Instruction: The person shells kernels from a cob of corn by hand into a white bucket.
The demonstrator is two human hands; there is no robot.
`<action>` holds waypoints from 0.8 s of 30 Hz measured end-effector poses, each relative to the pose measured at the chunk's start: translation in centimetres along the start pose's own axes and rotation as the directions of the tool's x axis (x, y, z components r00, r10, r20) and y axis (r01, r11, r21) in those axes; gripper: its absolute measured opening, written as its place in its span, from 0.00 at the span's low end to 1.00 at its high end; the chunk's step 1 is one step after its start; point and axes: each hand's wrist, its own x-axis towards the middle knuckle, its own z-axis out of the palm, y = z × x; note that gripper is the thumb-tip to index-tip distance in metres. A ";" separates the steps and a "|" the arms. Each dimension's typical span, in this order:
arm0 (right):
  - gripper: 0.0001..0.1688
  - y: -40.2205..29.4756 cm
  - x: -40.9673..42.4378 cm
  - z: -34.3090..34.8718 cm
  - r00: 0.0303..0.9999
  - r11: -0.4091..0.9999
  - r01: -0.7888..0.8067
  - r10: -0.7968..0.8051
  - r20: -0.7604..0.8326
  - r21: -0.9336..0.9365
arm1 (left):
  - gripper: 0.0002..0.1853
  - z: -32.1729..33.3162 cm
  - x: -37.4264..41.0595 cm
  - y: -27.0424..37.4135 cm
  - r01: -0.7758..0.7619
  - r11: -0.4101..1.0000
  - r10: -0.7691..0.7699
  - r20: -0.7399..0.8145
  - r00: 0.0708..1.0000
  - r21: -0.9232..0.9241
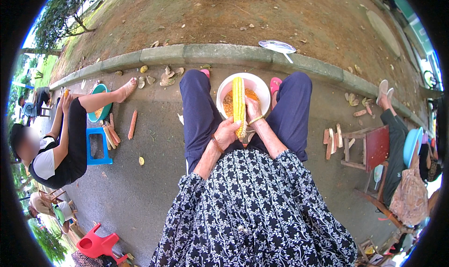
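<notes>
An ear of yellow corn (239, 104) is held lengthwise over a white plastic bucket (267, 91) between my knees. My left hand (226, 134) grips its near end, with the thumb on the kernels. My right hand (253, 110) holds the cob's right side, its fingertips partly hidden by the ear and against a paler stretch. Loose corn kernels (229, 105) lie in the bucket.
A concrete kerb (224, 53) runs beyond the bucket, with a hand fan (277, 46) on it. To the left are a blue plastic stool (89, 158), bare cobs (132, 125) and a seated person with a teal basin (94, 117). A wooden chair (364, 148) and more cobs are at the right.
</notes>
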 end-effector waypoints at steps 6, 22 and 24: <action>0.19 -2.0 -0.8 0.5 0.986 0.987 -0.144 0.138 0.095 0.067 | 0.18 -1.4 0.3 -0.1 0.025 0.996 -0.016 0.109 0.994 -0.083; 0.18 -2.1 -0.7 0.3 0.990 0.989 -0.116 0.122 0.068 -0.089 | 0.18 -0.1 -0.3 0.2 0.005 1.000 -0.003 0.078 0.997 -0.025; 0.19 -2.2 -0.8 0.4 0.990 0.986 -0.122 0.129 0.062 -0.111 | 0.18 -0.8 0.0 0.2 -0.006 0.999 0.010 0.078 0.997 -0.042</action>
